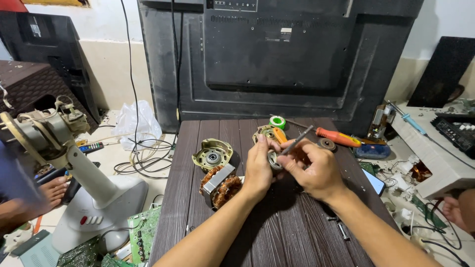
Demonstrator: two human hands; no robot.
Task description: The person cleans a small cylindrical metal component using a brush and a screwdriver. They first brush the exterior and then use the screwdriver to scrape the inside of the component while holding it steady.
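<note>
Motor part under tool, both hands engaged.
Left hand point(258, 165) grips round metal part point(273, 160); right hand point(316, 170) pinches thin tool point(296, 141). Risk: tool slips off, jabbing fingers.

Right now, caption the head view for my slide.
Left hand holds a round metal part; right hand works it with a thin tool.

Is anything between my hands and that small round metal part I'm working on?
Nothing visible. The left hand grips the round metal part directly, and the thin tool in the right hand reaches it unobstructed.
</note>
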